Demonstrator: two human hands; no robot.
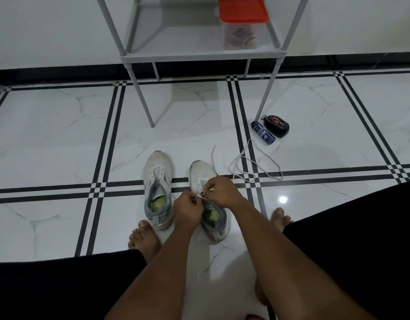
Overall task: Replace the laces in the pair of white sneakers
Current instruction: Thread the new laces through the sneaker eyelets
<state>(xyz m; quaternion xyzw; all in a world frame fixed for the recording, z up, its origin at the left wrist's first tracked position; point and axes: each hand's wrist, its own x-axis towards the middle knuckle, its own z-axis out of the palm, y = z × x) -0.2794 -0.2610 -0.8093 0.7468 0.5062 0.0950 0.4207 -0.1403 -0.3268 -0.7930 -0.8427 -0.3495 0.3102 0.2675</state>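
Note:
Two white sneakers with grey collars and green insoles stand side by side on the tiled floor. The left sneaker [157,181] has no lace in its eyelets. Over the right sneaker [203,173], my left hand [188,207] pinches one end of a white lace at the tongue. My right hand [221,190] pinches the other part of that lace just above the eyelets. A loose white lace [252,163] lies in loops on the floor to the right of the shoes.
A grey metal shelf rack [199,54] stands ahead, holding a clear box with a red lid [242,21]. A blue tube [263,133] and a black shoe-polish container [278,125] lie by its right front leg. My bare feet flank the shoes.

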